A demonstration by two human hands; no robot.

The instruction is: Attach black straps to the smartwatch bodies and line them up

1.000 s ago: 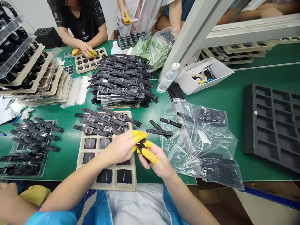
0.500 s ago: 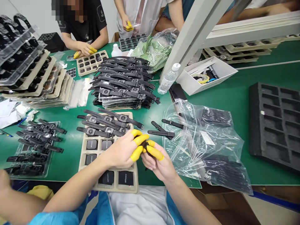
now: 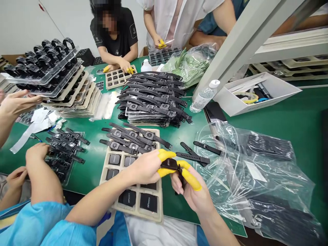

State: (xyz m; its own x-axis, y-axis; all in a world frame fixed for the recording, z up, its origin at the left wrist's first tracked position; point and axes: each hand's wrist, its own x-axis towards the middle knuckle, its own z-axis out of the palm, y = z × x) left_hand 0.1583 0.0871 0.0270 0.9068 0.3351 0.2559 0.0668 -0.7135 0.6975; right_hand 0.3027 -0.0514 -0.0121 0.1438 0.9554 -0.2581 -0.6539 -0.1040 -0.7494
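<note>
My left hand (image 3: 150, 165), in yellow finger covers, pinches a dark square watch body (image 3: 169, 164) over the table's front part. My right hand (image 3: 193, 186), also with yellow finger covers, grips a black watch strap (image 3: 182, 176) against the watch body's right side. Whether the two are joined I cannot tell. Under my left forearm lies a beige tray (image 3: 160, 205) with square watch bodies in its compartments. Several strapped watches (image 3: 133, 136) lie across its far end. Loose black straps (image 3: 192, 157) rest just beyond my right hand.
Clear plastic bags (image 3: 256, 171) of straps lie right. A water bottle (image 3: 205, 96) and white box (image 3: 258, 95) stand behind them. Piled watches (image 3: 153, 92) are at centre back, stacked trays (image 3: 77, 89) at left. Co-workers' hands are at left (image 3: 38, 153) and across the table (image 3: 123, 66).
The view has shifted left. The watch body, mostly hidden by my fingers before, now shows between my hands. A co-worker's hand now appears beside the stacked trays at left.
</note>
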